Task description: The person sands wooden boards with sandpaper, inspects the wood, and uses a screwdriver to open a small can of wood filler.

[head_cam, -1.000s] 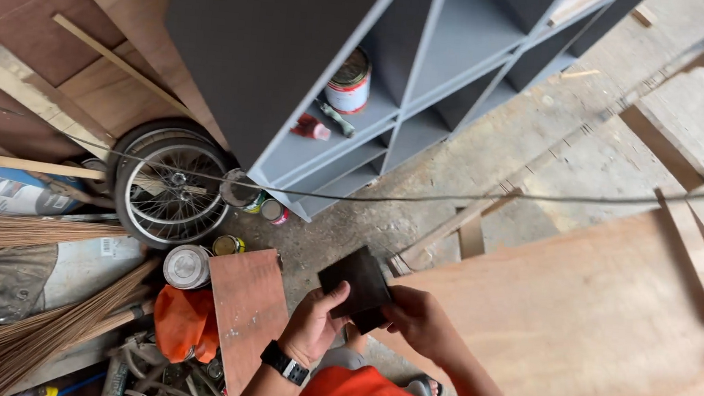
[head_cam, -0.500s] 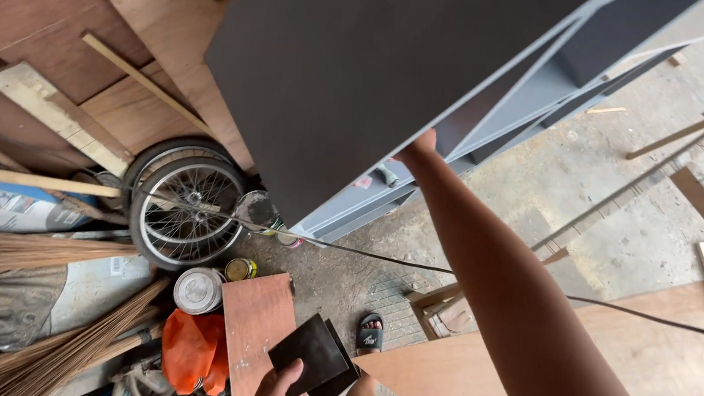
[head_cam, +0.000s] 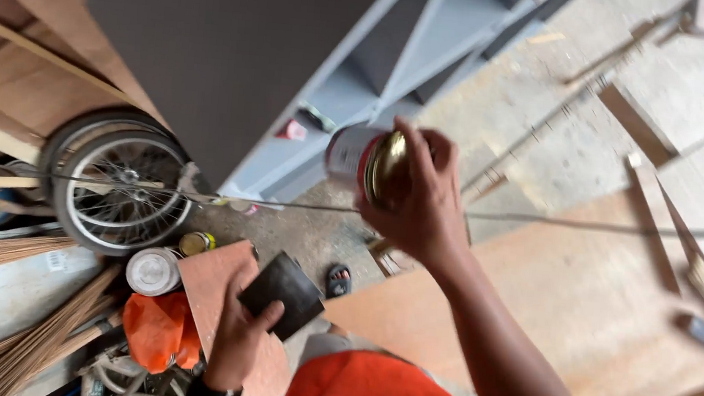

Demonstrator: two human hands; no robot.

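My right hand (head_cam: 420, 200) is raised and grips a round metal tin (head_cam: 363, 163) with a white and red side and a gold-coloured lid, held on its side in front of a grey shelf unit (head_cam: 355, 71). Lower down, my left hand (head_cam: 240, 333), with a dark watch at the wrist, holds a dark square pad (head_cam: 282, 294) by its lower edge. A small red-capped item (head_cam: 294, 130) and a dark tool lie on a shelf of the grey unit. My orange shirt (head_cam: 369, 395) shows at the bottom.
Two small spoked wheels (head_cam: 119, 190) lean at the left beside brooms (head_cam: 17, 339), a white-lidded tin (head_cam: 152, 270), a small yellow tin (head_cam: 195, 242) and an orange bag (head_cam: 155, 330). A large plywood sheet (head_cam: 580, 311) lies at the right. A thin cable (head_cam: 300, 205) crosses the view. Wooden strips lie about.
My right arm, stretched out towards the shelf unit half a second ago, has come back holding the tin. A second ago both hands were on the dark pad; only my left holds it now.
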